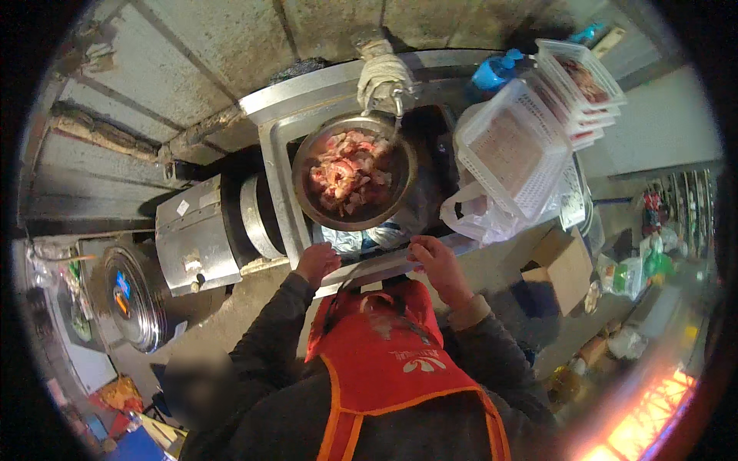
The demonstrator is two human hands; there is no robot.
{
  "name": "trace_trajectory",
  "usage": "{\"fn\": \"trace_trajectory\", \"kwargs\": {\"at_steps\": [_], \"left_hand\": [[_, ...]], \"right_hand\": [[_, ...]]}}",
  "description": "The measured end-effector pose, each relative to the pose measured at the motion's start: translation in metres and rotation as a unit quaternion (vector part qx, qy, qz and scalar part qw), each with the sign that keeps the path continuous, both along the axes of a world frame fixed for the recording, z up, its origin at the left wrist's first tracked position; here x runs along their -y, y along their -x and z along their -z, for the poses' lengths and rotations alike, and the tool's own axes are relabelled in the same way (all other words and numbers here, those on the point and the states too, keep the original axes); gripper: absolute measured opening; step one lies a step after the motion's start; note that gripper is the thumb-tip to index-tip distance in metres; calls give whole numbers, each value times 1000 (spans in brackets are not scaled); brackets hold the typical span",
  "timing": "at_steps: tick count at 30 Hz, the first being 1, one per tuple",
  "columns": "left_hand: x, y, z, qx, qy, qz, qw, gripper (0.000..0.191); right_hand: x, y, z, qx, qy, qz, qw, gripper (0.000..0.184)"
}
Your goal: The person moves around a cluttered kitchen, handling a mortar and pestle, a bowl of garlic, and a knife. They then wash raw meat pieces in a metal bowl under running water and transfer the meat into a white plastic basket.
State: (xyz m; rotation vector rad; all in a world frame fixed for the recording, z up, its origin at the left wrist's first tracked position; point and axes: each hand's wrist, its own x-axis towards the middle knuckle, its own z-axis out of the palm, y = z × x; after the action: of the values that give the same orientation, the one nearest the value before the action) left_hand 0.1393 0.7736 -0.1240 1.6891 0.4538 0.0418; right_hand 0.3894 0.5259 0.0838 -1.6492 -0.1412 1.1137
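A round metal bowl (408, 190) stands in the stainless steel sink (278, 199), under the cloth-wrapped faucet (385, 75). Pieces of raw meat (346, 170) are heaped in it. My left hand (318, 264) is at the sink's front rim, below and left of the bowl, fingers curled; whether it holds anything cannot be made out. To the bowl's lower right, my right hand (432, 262) is over the front rim with bent fingers, and its grip is unclear too. Crumpled silvery plastic (346, 241) lies between the hands, beyond the rim.
White plastic baskets (513, 144) and a plastic bag (478, 222) are at the sink's right. Behind them stand stacked trays of meat (582, 80) and a blue bottle (494, 72). An open cardboard box (562, 271) is on the floor at right, a large metal pot (138, 299) at left.
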Motion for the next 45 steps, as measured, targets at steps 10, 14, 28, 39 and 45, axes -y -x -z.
{"fn": "trace_trajectory", "kwargs": {"at_steps": [10, 14, 28, 39, 45], "left_hand": [[-18, -83, -34, 0, 562, -384, 733, 56], [-27, -99, -18, -58, 559, -387, 731, 45], [8, -113, -31, 12, 389, -425, 817, 44], [1, -125, -30, -26, 376, -402, 835, 35], [-10, -130, -39, -36, 398, -397, 826, 38]], "right_hand": [[-89, -78, 58, 324, 6, -192, 926, 42], [-131, -94, 76, 368, 20, -208, 906, 41], [-208, -117, 137, 513, 253, -322, 754, 44], [-257, -70, 161, 477, 98, -422, 765, 37], [-178, -106, 127, 420, 168, -122, 883, 46]]}}
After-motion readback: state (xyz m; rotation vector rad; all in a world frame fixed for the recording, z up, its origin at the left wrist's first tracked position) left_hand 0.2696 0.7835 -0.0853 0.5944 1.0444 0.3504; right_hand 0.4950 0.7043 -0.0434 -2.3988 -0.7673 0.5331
